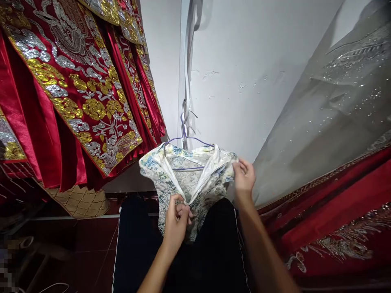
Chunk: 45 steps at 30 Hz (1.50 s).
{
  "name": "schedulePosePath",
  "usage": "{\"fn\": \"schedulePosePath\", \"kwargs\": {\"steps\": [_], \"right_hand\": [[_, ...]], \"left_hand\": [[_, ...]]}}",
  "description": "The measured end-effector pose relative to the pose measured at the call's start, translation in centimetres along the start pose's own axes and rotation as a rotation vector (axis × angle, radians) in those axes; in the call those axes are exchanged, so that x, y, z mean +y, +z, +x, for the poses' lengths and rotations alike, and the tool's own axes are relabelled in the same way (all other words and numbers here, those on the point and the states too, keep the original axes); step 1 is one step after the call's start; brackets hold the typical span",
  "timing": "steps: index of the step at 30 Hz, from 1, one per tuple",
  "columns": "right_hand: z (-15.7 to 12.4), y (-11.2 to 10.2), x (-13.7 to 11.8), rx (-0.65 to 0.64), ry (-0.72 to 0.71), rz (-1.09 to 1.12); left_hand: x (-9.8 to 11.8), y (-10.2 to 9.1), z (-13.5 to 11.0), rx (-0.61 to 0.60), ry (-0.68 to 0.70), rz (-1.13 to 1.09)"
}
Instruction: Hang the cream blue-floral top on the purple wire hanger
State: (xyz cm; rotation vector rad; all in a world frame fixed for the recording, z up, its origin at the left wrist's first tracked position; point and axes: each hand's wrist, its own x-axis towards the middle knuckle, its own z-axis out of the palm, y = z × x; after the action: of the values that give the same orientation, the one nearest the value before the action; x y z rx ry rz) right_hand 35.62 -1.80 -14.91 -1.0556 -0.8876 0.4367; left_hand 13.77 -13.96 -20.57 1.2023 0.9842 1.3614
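Note:
A floral dress [165, 183] with short sleeves and a white-edged V-neck hangs in front of me on a thin purple wire hanger [184, 138]. Its lower part drapes between my knees. At the bottom of the V, my left hand [177, 213] pinches the front of the dress where the two neck edges meet. My right hand [245, 177] grips the edge of the sleeve on the right side with thumb and fingers, holding it out sideways. What lies inside the left fingers is partly hidden.
Red garments with gold and silver sequin embroidery [97, 93] hang at the left. A sheer beaded white fabric [330, 110] and red fabric [345, 219] are on the right. White straps [187, 61] run down the pale wall [238, 53] to the hanger. My dark-trousered legs [134, 240] flank the dress.

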Motion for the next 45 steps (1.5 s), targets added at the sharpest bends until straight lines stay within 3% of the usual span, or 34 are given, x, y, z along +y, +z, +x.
{"fn": "schedulePosePath", "kwargs": {"steps": [1,2,4,7,10,13,16,21,27,32,36,41,45], "right_hand": [[-2.5,0.5,0.7,0.179,0.005,-0.026],[-5.3,1.0,1.4,0.249,0.025,-0.034],[-11.0,1.9,3.1,0.220,0.064,-0.028],[-16.9,2.7,5.1,-0.235,0.187,0.110],[-18.6,3.0,5.6,-0.518,0.153,0.170],[-18.8,3.3,5.4,-0.603,0.118,0.172],[-19.2,3.1,6.0,-0.533,0.178,0.170],[-19.6,2.0,8.0,-0.525,0.179,0.084],[-19.6,2.1,8.6,-0.489,0.201,0.088],[-21.0,1.1,9.0,-0.441,0.256,0.064],[-17.9,1.8,5.2,-0.455,0.194,0.092],[-9.5,5.5,-3.3,-0.570,-0.077,0.157],[-5.4,8.0,-6.2,-0.726,-0.296,-0.014]], "left_hand": [[-0.3,0.4,-0.3,0.042,0.011,-0.036],[-0.6,0.8,-0.4,0.085,0.020,-0.071],[-0.8,1.2,-0.6,0.147,0.030,-0.132],[-0.7,1.4,-0.4,0.152,0.028,-0.177],[-0.5,1.3,-0.2,0.136,0.029,-0.210],[-0.2,1.6,0.2,0.151,0.056,-0.244],[1.1,1.7,1.3,0.194,0.067,-0.284],[6.0,1.2,6.0,0.291,0.099,-0.372],[12.8,0.8,11.2,0.189,0.221,-0.390],[14.7,0.2,10.8,0.015,0.304,-0.172],[13.0,0.1,9.1,-0.051,0.367,-0.099],[11.2,0.6,7.7,-0.054,0.370,-0.114],[11.0,0.2,7.5,-0.019,0.370,-0.112]]}}
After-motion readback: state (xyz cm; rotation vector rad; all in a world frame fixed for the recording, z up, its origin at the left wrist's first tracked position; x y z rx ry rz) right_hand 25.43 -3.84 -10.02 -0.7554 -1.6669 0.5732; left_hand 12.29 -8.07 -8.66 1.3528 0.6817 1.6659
